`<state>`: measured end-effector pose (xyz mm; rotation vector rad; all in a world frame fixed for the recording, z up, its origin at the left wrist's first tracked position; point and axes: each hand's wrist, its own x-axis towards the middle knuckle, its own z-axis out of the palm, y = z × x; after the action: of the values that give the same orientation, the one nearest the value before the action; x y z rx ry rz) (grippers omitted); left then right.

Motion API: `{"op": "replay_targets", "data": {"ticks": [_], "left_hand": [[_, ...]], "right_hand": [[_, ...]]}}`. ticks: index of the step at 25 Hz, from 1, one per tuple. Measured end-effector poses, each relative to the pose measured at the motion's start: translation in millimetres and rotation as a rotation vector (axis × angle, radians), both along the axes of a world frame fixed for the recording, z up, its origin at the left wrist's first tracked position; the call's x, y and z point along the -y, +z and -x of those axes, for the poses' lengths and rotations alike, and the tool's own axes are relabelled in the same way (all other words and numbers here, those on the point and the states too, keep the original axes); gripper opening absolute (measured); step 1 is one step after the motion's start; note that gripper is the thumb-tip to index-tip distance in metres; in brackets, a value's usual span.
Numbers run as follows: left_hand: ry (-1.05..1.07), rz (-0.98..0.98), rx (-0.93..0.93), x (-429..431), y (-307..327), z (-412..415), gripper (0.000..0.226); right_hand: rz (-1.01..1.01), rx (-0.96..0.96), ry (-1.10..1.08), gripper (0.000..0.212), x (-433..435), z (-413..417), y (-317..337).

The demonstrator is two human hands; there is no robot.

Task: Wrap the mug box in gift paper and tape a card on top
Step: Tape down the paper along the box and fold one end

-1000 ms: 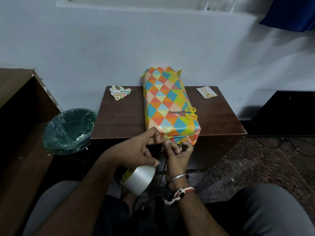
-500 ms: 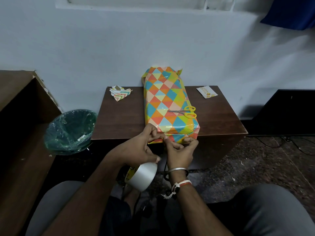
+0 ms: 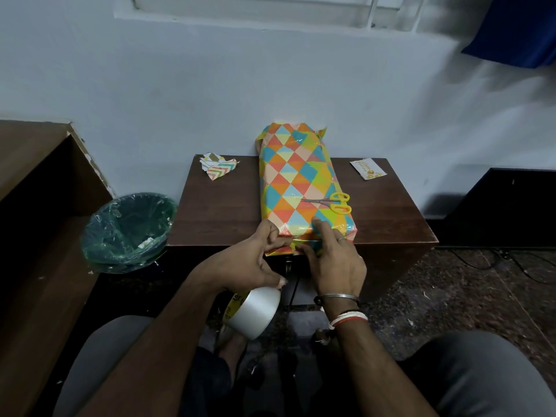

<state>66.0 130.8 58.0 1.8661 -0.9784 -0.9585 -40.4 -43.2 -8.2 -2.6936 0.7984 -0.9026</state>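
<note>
The mug box [image 3: 296,182], wrapped in bright triangle-patterned paper, lies lengthwise on the small brown table [image 3: 222,212]. Yellow-handled scissors [image 3: 334,202] rest on its top. My left hand [image 3: 249,263] pinches the paper at the box's near left corner, and its lower fingers hold a roll of clear tape [image 3: 255,314] below the table edge. With its fingers straight, my right hand [image 3: 334,260] presses on the near end of the box. A small white card [image 3: 367,169] lies at the table's far right corner.
Scraps of patterned paper [image 3: 219,168] lie at the table's far left corner. A green bin lined with plastic [image 3: 129,230] stands left of the table, beside a brown cabinet [image 3: 36,176]. The wall runs right behind the table. My knees are at the bottom.
Both hands rose from below the table edge to the box's near end. My right hand opened from a pinch and now lies flat on the paper.
</note>
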Motion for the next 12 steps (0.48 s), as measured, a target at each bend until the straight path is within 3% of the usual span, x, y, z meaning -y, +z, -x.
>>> {"op": "replay_targets", "data": {"ticks": [5,12], "left_hand": [[0.016,0.03,-0.012,-3.1,5.4,1.9,0.059],[0.027,0.063,-0.059,-4.2,5.9,3.2,0.062]], "right_hand": [[0.231,-0.035,0.002,0.053,4.5,-5.5,14.3],[0.284,-0.077,0.082,0.067,9.0,-1.7,9.9]]}}
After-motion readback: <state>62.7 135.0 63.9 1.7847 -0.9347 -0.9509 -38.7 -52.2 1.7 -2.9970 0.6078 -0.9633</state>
